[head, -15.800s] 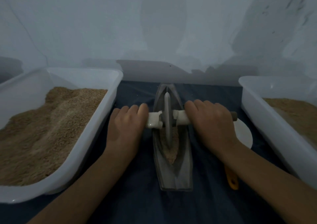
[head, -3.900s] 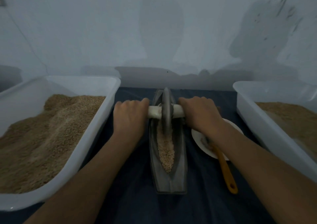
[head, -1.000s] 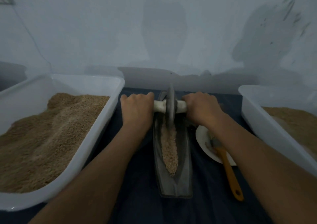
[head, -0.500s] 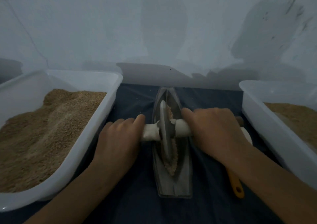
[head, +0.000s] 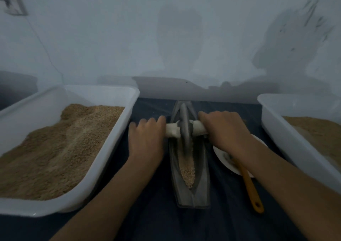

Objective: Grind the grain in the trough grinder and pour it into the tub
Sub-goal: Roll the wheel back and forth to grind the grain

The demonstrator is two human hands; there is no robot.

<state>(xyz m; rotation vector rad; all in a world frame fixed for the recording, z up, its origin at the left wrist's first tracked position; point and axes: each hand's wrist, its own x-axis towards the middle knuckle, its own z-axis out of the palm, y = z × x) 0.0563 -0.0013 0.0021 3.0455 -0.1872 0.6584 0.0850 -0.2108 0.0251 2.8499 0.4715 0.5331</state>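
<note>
A grey boat-shaped trough grinder lies lengthwise on the dark cloth in the middle. Its grey wheel stands in the far half of the trough on a white axle handle. My left hand grips the axle's left end and my right hand grips its right end. Brown grain lies in the trough's groove on the near side of the wheel. A white tub heaped with grain stands at the left. Another white tub with grain stands at the right.
A small white plate lies just right of the trough, partly under my right forearm. A tool with an orange handle rests on it and points toward me. A pale wall rises right behind the table.
The wheel has rolled away from me, from mid-trough toward the far end, with both hands on the axle. Grain on the near side of the wheel is uncovered again.
</note>
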